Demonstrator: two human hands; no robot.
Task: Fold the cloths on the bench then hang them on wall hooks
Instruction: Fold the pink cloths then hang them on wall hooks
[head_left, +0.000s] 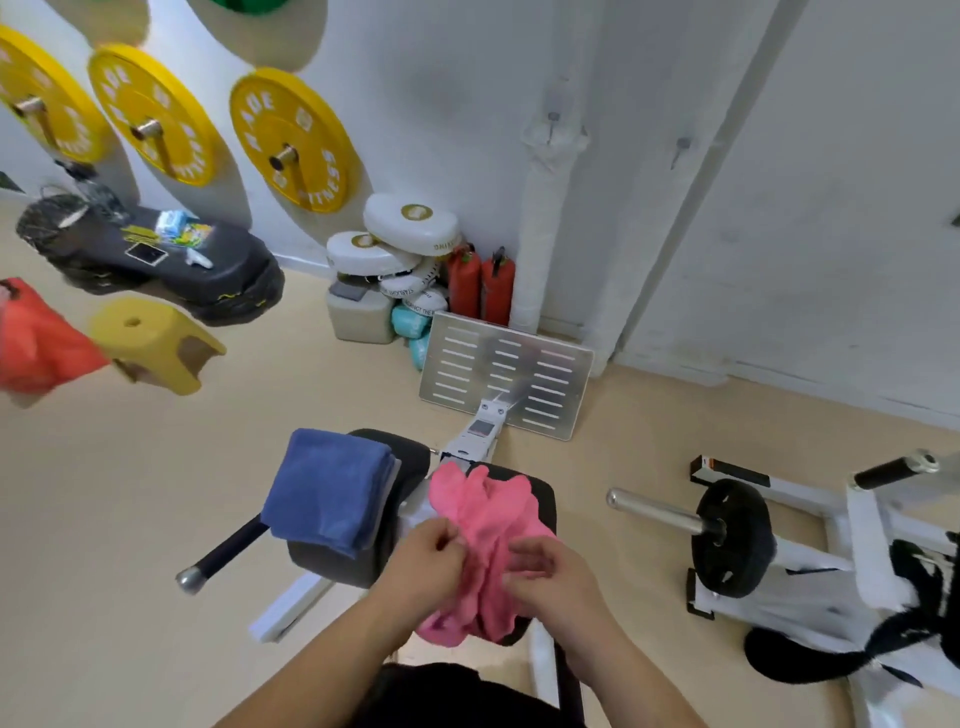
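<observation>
Pinching bunched pink cloth (488, 525) with left hand (431, 561) and right hand (545, 577), close together, on bench (544, 501) at 6 o'clock; long axis 12-to-6. Folded blue cloth (327, 483) at 9. On yellow plate (296, 140) at 11, probably "FITNESS".

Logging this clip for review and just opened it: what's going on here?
A person has both hands on a crumpled pink cloth on the bench's right pad, the left hand and right hand each pinching its folds. A blue cloth lies folded on the left pad. Neither cloth is on the wall hooks yet.
</observation>
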